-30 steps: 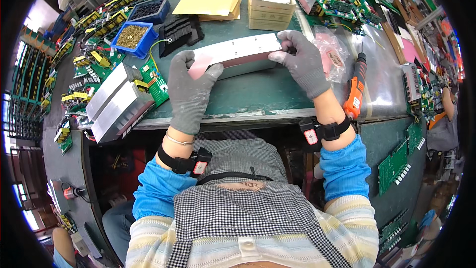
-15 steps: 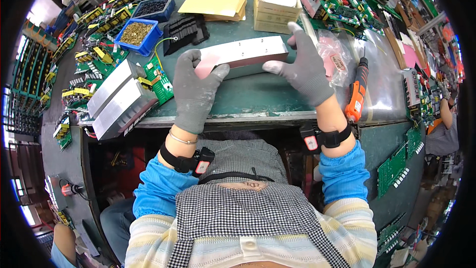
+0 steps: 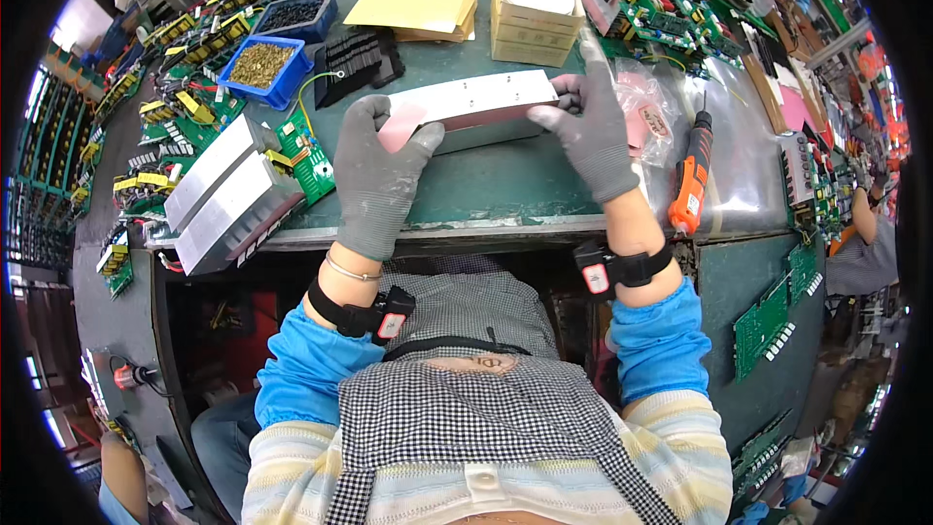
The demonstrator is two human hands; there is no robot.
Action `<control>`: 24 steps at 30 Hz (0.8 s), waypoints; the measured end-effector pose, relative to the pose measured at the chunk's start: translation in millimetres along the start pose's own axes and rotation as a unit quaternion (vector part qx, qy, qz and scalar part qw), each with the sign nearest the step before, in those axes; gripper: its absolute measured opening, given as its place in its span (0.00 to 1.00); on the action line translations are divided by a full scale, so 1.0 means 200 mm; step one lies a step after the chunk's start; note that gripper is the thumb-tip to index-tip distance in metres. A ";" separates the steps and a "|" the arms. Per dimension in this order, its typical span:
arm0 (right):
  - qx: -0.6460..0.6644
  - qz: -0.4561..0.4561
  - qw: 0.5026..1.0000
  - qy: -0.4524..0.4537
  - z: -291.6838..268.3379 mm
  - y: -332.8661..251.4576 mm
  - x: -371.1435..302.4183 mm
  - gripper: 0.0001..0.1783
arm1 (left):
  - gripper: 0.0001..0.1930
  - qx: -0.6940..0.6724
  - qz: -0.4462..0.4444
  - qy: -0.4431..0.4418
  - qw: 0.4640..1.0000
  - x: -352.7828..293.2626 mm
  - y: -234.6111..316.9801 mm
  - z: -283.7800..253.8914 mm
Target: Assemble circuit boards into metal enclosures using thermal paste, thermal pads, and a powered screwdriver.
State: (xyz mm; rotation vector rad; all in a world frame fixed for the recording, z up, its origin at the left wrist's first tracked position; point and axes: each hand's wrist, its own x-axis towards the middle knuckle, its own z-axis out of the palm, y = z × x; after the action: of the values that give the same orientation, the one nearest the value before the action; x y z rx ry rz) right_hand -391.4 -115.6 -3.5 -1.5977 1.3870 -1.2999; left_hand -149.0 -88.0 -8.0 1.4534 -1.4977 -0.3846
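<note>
From my remote view, the left hand [image 3: 382, 165] grasps the left end of a long silver metal block [image 3: 476, 94], thumb against its near side, beside a pink patch [image 3: 397, 126]. The right hand [image 3: 596, 131] has its thumb and bent fingers at the other end, forefinger raised; I cannot tell whether it grips. I see the block at the middle of the green surface [image 3: 476, 190], nearer me than the cardboard box [image 3: 533, 37], between finned heat sinks [image 3: 225, 211] and an orange power screwdriver [image 3: 691, 183].
</note>
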 end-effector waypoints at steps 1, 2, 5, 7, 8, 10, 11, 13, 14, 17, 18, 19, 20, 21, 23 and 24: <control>0.000 0.000 1.000 -0.001 -0.03 0.02 0.01 0.51 | 0.30 -0.004 -0.006 -0.004 1.000 0.00 0.00 0.00; 0.053 0.014 0.998 -0.025 -0.05 0.04 0.02 0.50 | 0.30 -0.008 -0.011 -0.007 1.000 0.00 0.00 -0.01; 0.116 0.036 0.989 -0.080 -0.14 0.03 0.03 0.46 | 0.30 0.012 0.001 -0.005 1.000 0.00 0.00 -0.05; 0.031 0.010 0.998 -0.056 -0.19 0.00 0.02 0.45 | 0.31 0.014 0.017 0.005 1.000 -0.02 0.02 -0.08; -0.009 -0.019 0.999 -0.034 -0.22 -0.05 0.01 0.43 | 0.32 0.013 0.033 0.011 0.999 -0.03 0.04 -0.11; 0.071 -0.035 0.994 -0.072 -0.22 -0.17 -0.01 0.42 | 0.32 -0.026 0.052 -0.017 0.998 -0.05 0.13 -0.16; 0.134 -0.023 0.984 -0.115 -0.21 -0.25 -0.02 0.42 | 0.33 -0.071 0.072 -0.049 0.994 -0.06 0.17 -0.19; 0.157 -0.007 0.967 -0.199 -0.12 -0.39 -0.04 0.42 | 0.33 -0.109 0.066 -0.074 0.989 -0.06 0.21 -0.20; 0.177 0.011 0.943 -0.281 -0.08 -0.42 -0.04 0.43 | 0.34 -0.120 0.073 -0.118 0.983 -0.06 0.22 -0.21; 0.168 -0.049 0.919 -0.354 0.01 -0.44 -0.02 0.44 | 0.36 -0.121 0.112 -0.175 0.971 -0.05 0.27 -0.21; 0.169 -0.050 0.918 -0.356 0.01 -0.44 -0.02 0.44 | 0.38 -0.109 0.100 -0.190 0.971 -0.05 0.28 -0.21; 0.157 -0.058 0.923 -0.348 0.02 -0.45 -0.02 0.42 | 0.39 -0.096 0.086 -0.206 0.970 -0.04 0.29 -0.21; 0.146 -0.065 0.927 -0.340 0.02 -0.45 -0.02 0.40 | 0.39 -0.094 0.085 -0.203 0.971 -0.03 0.29 -0.20; 0.146 -0.066 0.927 -0.339 0.02 -0.45 -0.02 0.40 | 0.40 -0.088 0.067 -0.223 0.969 -0.02 0.31 -0.20; 0.115 -0.031 0.941 -0.317 0.00 -0.45 -0.01 0.35 | 0.40 -0.081 0.048 -0.241 0.966 0.00 0.32 -0.22; 0.120 -0.023 0.946 -0.299 -0.01 -0.46 -0.01 0.32 | 0.41 -0.116 0.016 -0.275 0.954 0.01 0.33 -0.22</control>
State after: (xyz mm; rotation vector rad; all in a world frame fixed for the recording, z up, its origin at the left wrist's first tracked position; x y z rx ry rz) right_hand -364.4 -91.6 80.3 -1.6692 0.7898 -0.8543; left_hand -151.8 -57.4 65.0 1.1826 -1.8312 -0.9749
